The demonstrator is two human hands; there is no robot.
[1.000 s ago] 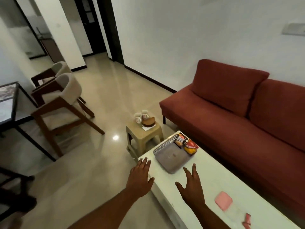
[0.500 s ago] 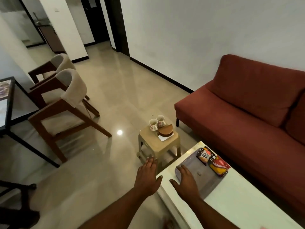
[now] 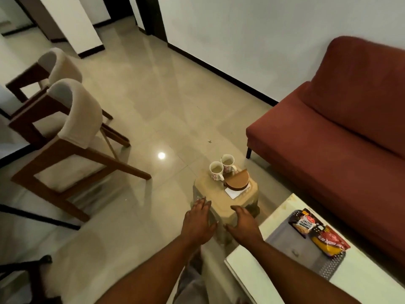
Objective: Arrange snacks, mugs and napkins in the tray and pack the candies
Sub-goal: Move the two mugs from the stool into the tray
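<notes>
By the stool (image 3: 215,194) edge hover left hand (image 3: 200,221) and right hand (image 3: 244,226).

Take the stool (image 3: 221,200) top as the clock face, with twelve pointing away from the person. Two mugs (image 3: 216,171) stand side by side at eleven to twelve. A napkin holder (image 3: 237,183), with a napkin (image 3: 232,193) under it, fills two to three. The near half, from four round to eight, is bare. The left hand (image 3: 198,222) hovers flat at seven and the right hand (image 3: 244,227) at five, with a gap between them.

Open floor (image 3: 153,110) runs from seven to twelve. The sofa (image 3: 328,139) closes off one to three. The white table (image 3: 278,207) corner crowds four to five. On it, the tray (image 3: 289,246) has snack packets (image 3: 303,223) along its far side and its near part is bare. The chairs (image 3: 76,119) stand well apart at ten.
</notes>
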